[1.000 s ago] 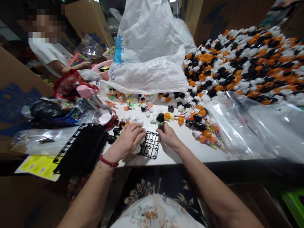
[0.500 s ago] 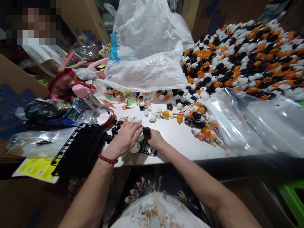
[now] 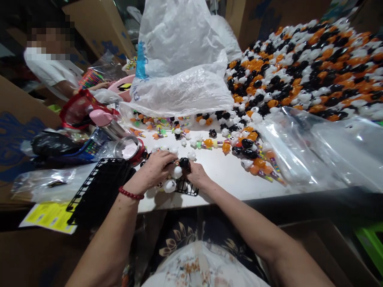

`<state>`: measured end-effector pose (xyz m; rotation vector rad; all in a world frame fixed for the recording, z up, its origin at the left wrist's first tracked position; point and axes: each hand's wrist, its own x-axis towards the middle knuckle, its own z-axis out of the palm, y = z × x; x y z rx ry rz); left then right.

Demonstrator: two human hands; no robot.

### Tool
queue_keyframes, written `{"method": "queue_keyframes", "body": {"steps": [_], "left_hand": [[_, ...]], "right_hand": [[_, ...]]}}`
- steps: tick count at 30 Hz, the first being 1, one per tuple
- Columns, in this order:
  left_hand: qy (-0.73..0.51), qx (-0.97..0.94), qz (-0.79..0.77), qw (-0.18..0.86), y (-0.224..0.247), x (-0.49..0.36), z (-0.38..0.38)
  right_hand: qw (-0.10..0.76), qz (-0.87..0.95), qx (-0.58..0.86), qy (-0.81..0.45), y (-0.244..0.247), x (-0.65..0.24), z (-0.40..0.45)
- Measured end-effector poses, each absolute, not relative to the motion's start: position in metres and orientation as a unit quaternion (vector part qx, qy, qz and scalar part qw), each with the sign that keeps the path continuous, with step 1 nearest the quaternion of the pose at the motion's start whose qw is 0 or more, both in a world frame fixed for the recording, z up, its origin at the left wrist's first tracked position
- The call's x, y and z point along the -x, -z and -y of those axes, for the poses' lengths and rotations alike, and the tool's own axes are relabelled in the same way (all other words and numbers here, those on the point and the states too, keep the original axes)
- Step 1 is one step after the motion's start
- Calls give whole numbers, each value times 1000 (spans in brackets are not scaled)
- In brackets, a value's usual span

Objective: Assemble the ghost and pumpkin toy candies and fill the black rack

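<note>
At the front of the white table, my left hand (image 3: 157,169), with a red bead bracelet, curls over a cluster of small toy heads; its fingertips are partly hidden. Close on its right, my right hand (image 3: 197,175) is closed at a shiny black toy head (image 3: 184,163), its fingers mostly behind it. Beneath and between my hands lies a small black plastic grid rack (image 3: 188,188). White toy heads, one a round ghost-like head (image 3: 169,186), sit at its left side below my left fingers. What my left fingers pinch is hidden.
A stack of black racks (image 3: 100,191) lies at left, beside a steel cup (image 3: 128,148) and a pink-lidded flask (image 3: 103,119). Orange, black and white toy heads (image 3: 311,71) heap at back right. Clear plastic bags (image 3: 299,155) lie at right. Another person (image 3: 55,71) sits back left.
My left hand has shifted slightly left and down, its fingers more curled, uncovering a white head between my hands. The right hand stays by the black head. The view has moved slightly.
</note>
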<state>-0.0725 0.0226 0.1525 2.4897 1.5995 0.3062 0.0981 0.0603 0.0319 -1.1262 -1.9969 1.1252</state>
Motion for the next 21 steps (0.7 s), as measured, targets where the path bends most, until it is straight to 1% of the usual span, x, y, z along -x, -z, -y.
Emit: {"method": "queue_keyframes", "body": {"steps": [4, 10, 21], "left_hand": [[-75, -857, -503, 87, -159, 77, -31], [-17, -863, -498, 88, -160, 77, -39], [-18, -829, -553, 86, -160, 66, -43]], "right_hand": [[313, 740, 404, -439, -32, -98, -58], [309, 740, 406, -438, -34, -99, -57], [280, 751, 449, -396, -29, -97, -56]]}}
